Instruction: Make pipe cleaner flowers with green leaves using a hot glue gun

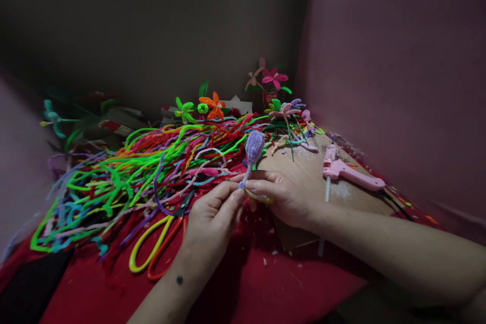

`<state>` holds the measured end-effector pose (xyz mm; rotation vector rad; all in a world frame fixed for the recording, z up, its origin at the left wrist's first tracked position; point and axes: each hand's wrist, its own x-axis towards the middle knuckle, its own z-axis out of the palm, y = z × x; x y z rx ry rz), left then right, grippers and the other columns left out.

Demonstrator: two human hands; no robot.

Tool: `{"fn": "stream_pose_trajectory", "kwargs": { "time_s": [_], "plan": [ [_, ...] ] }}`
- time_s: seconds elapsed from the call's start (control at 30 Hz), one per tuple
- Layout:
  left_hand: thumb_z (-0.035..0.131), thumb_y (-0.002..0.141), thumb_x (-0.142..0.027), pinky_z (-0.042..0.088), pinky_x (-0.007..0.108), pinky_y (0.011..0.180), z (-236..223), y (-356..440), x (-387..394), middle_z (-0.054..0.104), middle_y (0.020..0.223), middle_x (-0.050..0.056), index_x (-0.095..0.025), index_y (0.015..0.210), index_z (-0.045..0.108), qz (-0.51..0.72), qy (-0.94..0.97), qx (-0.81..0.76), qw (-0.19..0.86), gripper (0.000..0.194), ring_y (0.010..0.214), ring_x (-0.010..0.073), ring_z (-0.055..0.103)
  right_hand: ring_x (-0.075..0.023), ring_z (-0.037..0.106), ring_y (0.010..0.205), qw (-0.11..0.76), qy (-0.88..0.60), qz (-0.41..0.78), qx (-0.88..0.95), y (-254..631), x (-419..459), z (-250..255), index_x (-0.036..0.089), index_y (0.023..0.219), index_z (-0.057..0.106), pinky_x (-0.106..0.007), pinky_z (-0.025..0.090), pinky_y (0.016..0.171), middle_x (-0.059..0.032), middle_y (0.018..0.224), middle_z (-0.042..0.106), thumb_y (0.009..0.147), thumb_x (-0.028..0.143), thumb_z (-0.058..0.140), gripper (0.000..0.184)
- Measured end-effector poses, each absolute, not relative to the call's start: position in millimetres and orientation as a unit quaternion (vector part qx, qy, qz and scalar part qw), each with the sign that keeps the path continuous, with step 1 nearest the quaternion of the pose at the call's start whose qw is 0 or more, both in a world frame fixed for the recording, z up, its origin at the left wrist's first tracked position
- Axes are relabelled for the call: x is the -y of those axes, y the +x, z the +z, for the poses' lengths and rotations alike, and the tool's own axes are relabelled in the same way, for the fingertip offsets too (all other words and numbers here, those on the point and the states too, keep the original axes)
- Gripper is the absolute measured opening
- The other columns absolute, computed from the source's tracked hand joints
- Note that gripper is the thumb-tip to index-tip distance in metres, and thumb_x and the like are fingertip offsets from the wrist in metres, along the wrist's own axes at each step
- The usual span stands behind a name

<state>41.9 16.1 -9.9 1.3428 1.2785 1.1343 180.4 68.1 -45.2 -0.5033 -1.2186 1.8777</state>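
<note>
A purple pipe-cleaner flower bud (254,148) stands upright between my hands, with its thin stem running down to my fingertips. My left hand (212,217) is closed, thumb and forefinger pinching the stem's lower end. From the other side, the fingers of my right hand (283,193) are also closed around the stem, and a pale yellow-green strip (260,196) shows beneath them. Part of the stem is hidden by my fingers. Scissors (157,245) with one yellow and one red handle loop lie just left of my left hand.
A large heap of coloured pipe cleaners (148,162) covers the table's left and middle. To the right, a pink glue gun (353,174) rests on a brown board (304,169). Finished flowers (214,106) stand at the back. Small scraps dot the red cloth (266,283).
</note>
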Motion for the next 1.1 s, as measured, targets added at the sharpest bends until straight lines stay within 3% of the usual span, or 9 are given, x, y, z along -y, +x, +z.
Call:
{"fn": "stream_pose_trajectory", "kwargs": {
  "time_s": [0.27,0.5,0.6,0.73,0.83,0.93,1.1],
  "plan": [
    [0.057,0.083,-0.034,0.021,0.014,0.033,-12,37,-20,0.036,0.045,-0.009,-0.017,0.075,0.058,0.437,0.418,-0.429,0.671,0.019,0.034,0.0019,0.022,-0.0072,0.054,0.061,0.389,-0.172,0.795,0.433,180,-70,-46,0.020,0.106,0.067,-0.020,0.040,0.058,0.0023,0.070,0.060,0.076,0.027,0.067,0.031],
    [0.054,0.085,-0.034,0.022,0.014,0.031,-14,36,-22,0.036,0.045,-0.010,-0.018,0.084,0.057,0.418,0.412,-0.399,0.705,0.016,0.033,0.0024,0.018,-0.0082,0.058,0.063,0.398,-0.176,0.794,0.424,179,-68,-44,0.018,0.095,0.072,-0.022,0.041,0.066,0.0011,0.066,0.064,0.075,0.027,0.069,0.022],
    [0.052,0.085,-0.037,0.024,0.016,0.035,-11,39,-18,0.039,0.048,-0.008,-0.017,0.080,0.056,0.418,0.490,-0.462,0.610,0.020,0.035,0.0038,0.026,-0.0091,0.056,0.061,0.413,-0.192,0.780,0.429,179,-66,-43,0.017,0.092,0.072,-0.023,0.041,0.064,0.0011,0.065,0.063,0.074,0.029,0.070,0.022],
    [0.053,0.083,-0.030,0.039,0.020,0.052,-17,41,-15,0.057,0.063,-0.002,-0.018,0.080,0.059,0.411,0.670,-0.536,0.308,0.014,0.054,0.0095,0.049,-0.0094,0.054,0.061,0.417,-0.215,0.765,0.441,179,-66,-44,0.019,0.095,0.072,-0.025,0.041,0.066,0.0006,0.069,0.063,0.074,0.030,0.069,0.023],
    [0.051,0.085,-0.028,0.040,0.021,0.056,-27,39,-14,0.061,0.066,0.000,-0.019,0.079,0.059,0.382,0.737,-0.543,0.125,0.013,0.056,0.0121,0.055,-0.0089,0.052,0.061,0.414,-0.234,0.762,0.441,179,-66,-46,0.019,0.098,0.072,-0.025,0.040,0.066,0.0005,0.070,0.063,0.075,0.030,0.069,0.025],
    [0.048,0.087,-0.025,0.040,0.021,0.057,-31,37,-14,0.065,0.069,0.002,-0.018,0.082,0.059,0.355,0.760,-0.542,0.049,0.014,0.058,0.0131,0.059,-0.0094,0.053,0.062,0.415,-0.242,0.758,0.441,179,-66,-47,0.019,0.098,0.072,-0.024,0.039,0.061,-0.0012,0.074,0.065,0.074,0.031,0.069,0.027],
    [0.046,0.088,-0.021,0.041,0.022,0.062,-32,36,-15,0.067,0.074,0.005,-0.017,0.087,0.061,0.353,0.772,-0.528,0.019,0.016,0.061,0.0136,0.061,-0.0081,0.052,0.060,0.418,-0.256,0.746,0.451,178,-67,-48,0.019,0.096,0.073,-0.021,0.036,0.055,-0.0017,0.074,0.066,0.073,0.032,0.071,0.027]
  ]
}}
